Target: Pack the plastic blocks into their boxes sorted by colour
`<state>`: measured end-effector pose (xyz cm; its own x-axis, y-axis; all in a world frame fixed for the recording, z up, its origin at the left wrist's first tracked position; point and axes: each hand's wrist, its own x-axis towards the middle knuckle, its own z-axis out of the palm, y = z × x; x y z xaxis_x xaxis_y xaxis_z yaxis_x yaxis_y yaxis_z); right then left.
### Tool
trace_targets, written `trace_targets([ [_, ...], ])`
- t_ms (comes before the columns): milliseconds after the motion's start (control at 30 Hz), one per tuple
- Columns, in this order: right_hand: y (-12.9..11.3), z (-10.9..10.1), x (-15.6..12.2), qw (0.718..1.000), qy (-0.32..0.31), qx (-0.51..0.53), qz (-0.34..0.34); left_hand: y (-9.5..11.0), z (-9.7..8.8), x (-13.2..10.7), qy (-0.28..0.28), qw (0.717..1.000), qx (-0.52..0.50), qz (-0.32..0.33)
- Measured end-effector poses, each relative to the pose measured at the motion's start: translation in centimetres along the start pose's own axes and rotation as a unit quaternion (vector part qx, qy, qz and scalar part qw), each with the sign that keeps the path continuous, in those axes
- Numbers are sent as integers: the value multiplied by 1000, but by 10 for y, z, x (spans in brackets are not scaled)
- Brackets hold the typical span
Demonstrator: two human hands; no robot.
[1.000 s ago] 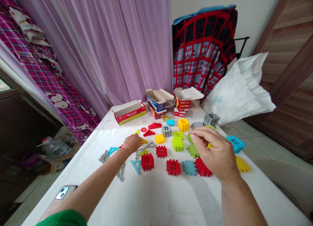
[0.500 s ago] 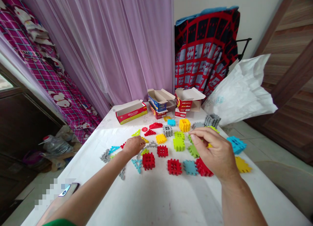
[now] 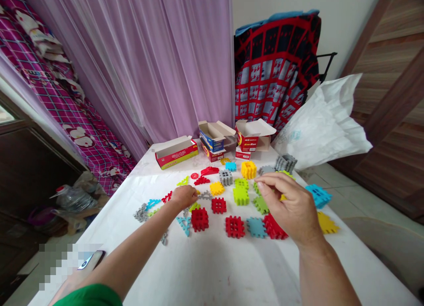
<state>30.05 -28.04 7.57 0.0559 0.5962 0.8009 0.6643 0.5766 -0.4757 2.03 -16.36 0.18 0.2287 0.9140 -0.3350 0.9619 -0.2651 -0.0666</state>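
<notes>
Now | left hand (image 3: 183, 195) grip clenched on yellow piece (image 3: 198, 192) | right hand (image 3: 291, 206) pinching, contents unclear

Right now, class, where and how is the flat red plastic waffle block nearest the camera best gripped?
Pinch the flat red plastic waffle block by two opposite toothed edges, coming straight down from above: it lies flat on the white table, with a blue block close beside it.
</notes>
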Motion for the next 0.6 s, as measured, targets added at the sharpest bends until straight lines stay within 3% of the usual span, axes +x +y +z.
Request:
trace_targets([
  [167,0,0,0,1000,2,1,-3,0,2,-2,17,1000,-4,7],
  [600,0,1,0,1000,0,-5,-9,8,-6,1,34,993,-6,115],
])
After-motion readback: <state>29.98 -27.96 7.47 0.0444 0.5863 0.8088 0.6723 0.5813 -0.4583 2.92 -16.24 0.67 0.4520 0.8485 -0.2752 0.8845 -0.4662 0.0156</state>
